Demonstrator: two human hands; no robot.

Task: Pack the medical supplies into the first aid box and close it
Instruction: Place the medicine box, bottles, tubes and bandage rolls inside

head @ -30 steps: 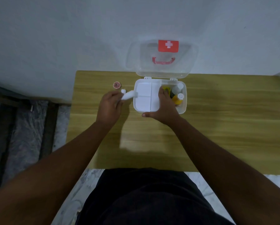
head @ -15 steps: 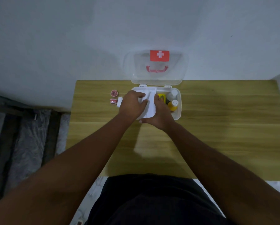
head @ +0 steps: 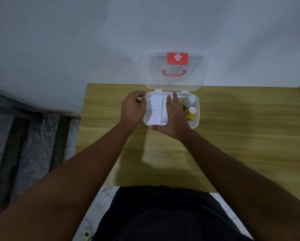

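Note:
The white first aid box (head: 197, 121) stands on the table with its clear lid (head: 173, 79) up against the wall, red cross label and red handle showing. A white divided tray (head: 154, 108) sits in the box's left part. My right hand (head: 173, 119) grips the tray's right side, thumb on the front edge. In the right part stand a white bottle (head: 191, 99) and a yellow bottle (head: 190, 113). My left hand (head: 132, 108) is just left of the box with its fingers curled; what they enclose is hidden. A small red-and-white roll (head: 125, 96) peeks out behind that hand.
The wooden table (head: 241, 136) reaches to the right and towards me. A white wall rises right behind the box. Patterned floor and dark strips lie past the table's left edge. A power strip (head: 86, 234) lies on the floor by my legs.
My left hand carried a white tube from the table over the tray, then drew back to the left of the box, covering the small rolls. My right hand stayed on the tray.

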